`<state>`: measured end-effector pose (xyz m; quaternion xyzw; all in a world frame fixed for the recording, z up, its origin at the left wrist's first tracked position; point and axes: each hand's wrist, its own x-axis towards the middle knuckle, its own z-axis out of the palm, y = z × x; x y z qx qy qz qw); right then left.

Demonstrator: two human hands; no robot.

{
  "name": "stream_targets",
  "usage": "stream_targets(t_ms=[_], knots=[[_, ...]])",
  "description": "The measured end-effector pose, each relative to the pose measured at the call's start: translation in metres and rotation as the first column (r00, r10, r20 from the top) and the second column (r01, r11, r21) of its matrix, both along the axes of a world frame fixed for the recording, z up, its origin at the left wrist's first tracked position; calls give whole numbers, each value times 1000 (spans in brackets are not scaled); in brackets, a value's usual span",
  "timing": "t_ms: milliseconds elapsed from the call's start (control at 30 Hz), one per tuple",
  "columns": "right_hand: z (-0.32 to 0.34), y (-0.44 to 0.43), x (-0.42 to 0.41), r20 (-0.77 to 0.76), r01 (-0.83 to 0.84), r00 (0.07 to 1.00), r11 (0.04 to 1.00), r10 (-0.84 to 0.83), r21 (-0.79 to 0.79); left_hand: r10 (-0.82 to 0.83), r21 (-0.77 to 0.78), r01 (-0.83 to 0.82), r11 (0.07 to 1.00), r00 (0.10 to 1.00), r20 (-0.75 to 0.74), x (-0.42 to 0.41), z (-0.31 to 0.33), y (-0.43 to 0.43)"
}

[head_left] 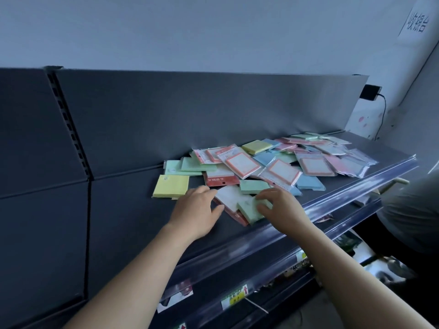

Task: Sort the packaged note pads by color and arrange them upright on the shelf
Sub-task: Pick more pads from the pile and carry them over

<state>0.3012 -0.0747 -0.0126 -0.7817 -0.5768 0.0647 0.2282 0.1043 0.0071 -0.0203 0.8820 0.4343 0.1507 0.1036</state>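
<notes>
pinching a green pad [249, 211] near the shelf's [133, 222] front edge, the right hand [282, 210] curls onto it; the left hand [194, 210] lies spread, holding nothing, beside a red-edged packet [228, 198]; the other pads [273, 162] lie flat, heaped behind.

Wall sign [418, 22], upper right: cut by the frame edge. Price labels [234, 299], bottom centre: print blurred, unreadable. Note pads [316, 166]: many overlapped.

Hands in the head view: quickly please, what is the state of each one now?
Left hand: open, fingertips at the white pack.
Right hand: fingers curled on a green note pad, holding it.
</notes>
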Motion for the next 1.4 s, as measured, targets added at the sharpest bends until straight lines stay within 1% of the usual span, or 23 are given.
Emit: stream_targets(t_ms=[67, 167, 233, 300, 333, 367, 433, 500, 567, 633, 667, 733, 833, 900, 967, 1000, 1100, 1167, 1267, 1400], knots=[[-3, 1, 0, -3, -36, 999, 999, 36, -4, -36, 2, 36, 999, 997, -74, 7, -3, 0], [-7, 6, -4, -11, -104, 994, 995, 104, -9, -18, 41, 24, 999, 990, -140, 6, -8, 3], [-8, 10, -6, -52, -164, 985, 986, 163, -10, 19, 61, -11, 998, 992, -128, -2, -9, 5], [-8, 14, -4, -112, -174, 978, 983, 179, 52, 60, 54, -55, 997, 993, -100, -10, -8, 8], [-7, 17, 0, -95, -148, 983, 986, 155, 78, 83, 41, -79, 996, 993, -85, -13, -7, 9], [-6, 20, 5, -42, -113, 992, 992, 116, 62, 100, 23, -99, 995, 992, -74, -13, -7, 9], [-8, 26, 15, 62, -86, 994, 996, 87, -17, 105, -15, -106, 994, 993, -56, -9, -6, 5], [-11, 29, 18, 58, -77, 995, 993, 82, -88, 100, -68, -102, 992, 995, -30, -1, -4, -1], [-15, 30, 21, 48, -80, 995, 994, 84, -73, 99, -93, -102, 990, 994, -40, 8, -3, -5], [-13, 29, 25, 38, -106, 993, 994, 108, -34, 79, -67, -86, 994, 992, -102, 14, -1, -6], [-10, 27, 25, 5, -108, 994, 994, 109, -27, 69, -63, -77, 995, 990, -125, 16, 0, -6], [-8, 28, 25, -25, -112, 994, 993, 111, -46, 61, -83, -73, 994, 989, -132, 16, 1, -5], [-13, 32, 23, 121, -64, 989, 988, 82, -143, 63, -119, -72, 990, 995, -79, 13, 2, -5], [-15, 34, 20, 151, -52, 986, 986, 77, -159, 82, -170, -81, 982, 997, 1, 9, 2, -6], [-14, 34, 18, 107, -43, 992, 987, 60, -154, 103, -213, -86, 973, 992, 72, 5, 0, -8], [-13, 34, 17, 57, -33, 997, 989, 42, -143, 112, -229, -86, 970, 988, 104, 4, 0, -9], [-7, 34, 12, -174, -8, 985, 999, 1, -41, 154, -274, -99, 956, 970, 187, -1, 3, -14], [-1, 33, 6, -260, -19, 965, 999, 31, 48, 196, -305, -113, 946, 947, 255, -7, 5, -17], [11, 29, -6, -327, -23, 941, 982, 84, 185, 251, -321, -133, 938, 898, 362, -17, 8, -19], [26, 25, -32, -419, -98, 883, 958, 209, 271, 334, -311, -204, 928, 824, 457, -39, 15, -22]])
